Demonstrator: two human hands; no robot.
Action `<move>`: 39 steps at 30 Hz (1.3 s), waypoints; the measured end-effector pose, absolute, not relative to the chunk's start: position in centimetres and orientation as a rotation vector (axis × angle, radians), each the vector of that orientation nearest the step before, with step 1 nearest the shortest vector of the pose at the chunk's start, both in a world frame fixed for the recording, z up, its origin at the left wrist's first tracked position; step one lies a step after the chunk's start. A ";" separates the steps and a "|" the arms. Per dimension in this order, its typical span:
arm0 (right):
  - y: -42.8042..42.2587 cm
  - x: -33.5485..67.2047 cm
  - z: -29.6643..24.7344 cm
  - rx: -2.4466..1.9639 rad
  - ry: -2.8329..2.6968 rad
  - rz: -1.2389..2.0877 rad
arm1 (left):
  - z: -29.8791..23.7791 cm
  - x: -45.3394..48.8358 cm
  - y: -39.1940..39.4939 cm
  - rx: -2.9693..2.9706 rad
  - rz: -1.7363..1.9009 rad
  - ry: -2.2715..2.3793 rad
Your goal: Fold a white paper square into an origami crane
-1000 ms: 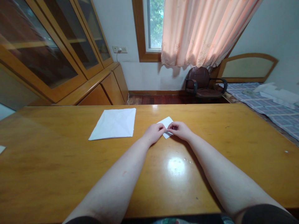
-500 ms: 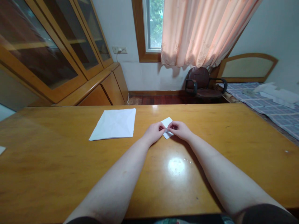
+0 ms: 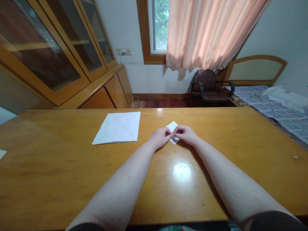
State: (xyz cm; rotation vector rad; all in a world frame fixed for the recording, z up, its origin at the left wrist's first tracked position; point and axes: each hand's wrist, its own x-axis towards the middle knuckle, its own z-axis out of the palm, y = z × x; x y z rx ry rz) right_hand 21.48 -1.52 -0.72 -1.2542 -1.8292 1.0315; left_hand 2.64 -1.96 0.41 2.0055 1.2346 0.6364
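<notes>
A small folded white paper (image 3: 173, 127) lies on the wooden table (image 3: 72, 166) just past the middle. My left hand (image 3: 160, 137) pinches its left side with curled fingers. My right hand (image 3: 187, 134) pinches its right side, fingers bent over the fold. The two hands nearly touch above the paper, and they hide most of its near half. A larger white sheet (image 3: 117, 128), creased and square, lies flat to the left of my hands, untouched.
A scrap of white paper (image 3: 2, 154) sits at the table's left edge. Beyond the table stand a glass-fronted wooden cabinet (image 3: 55, 57), a dark office chair (image 3: 207, 85) under a pink curtain, and a bed (image 3: 276, 106) at the right.
Both hands stay pinched on the small paper; the fingers have shifted slightly along the fold. The large sheet has not moved.
</notes>
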 end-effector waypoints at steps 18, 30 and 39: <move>-1.2 21.7 -1.0 -1.235 -1.880 1.005 | 0.0 2.8 -1.9 2.024 0.699 1.197; -1.3 21.5 -1.1 -1.235 -1.940 0.982 | 0.1 2.8 -2.1 2.082 0.700 1.298; -1.2 21.7 -1.1 -1.251 -1.947 0.980 | 0.3 2.5 -1.7 2.051 0.705 1.320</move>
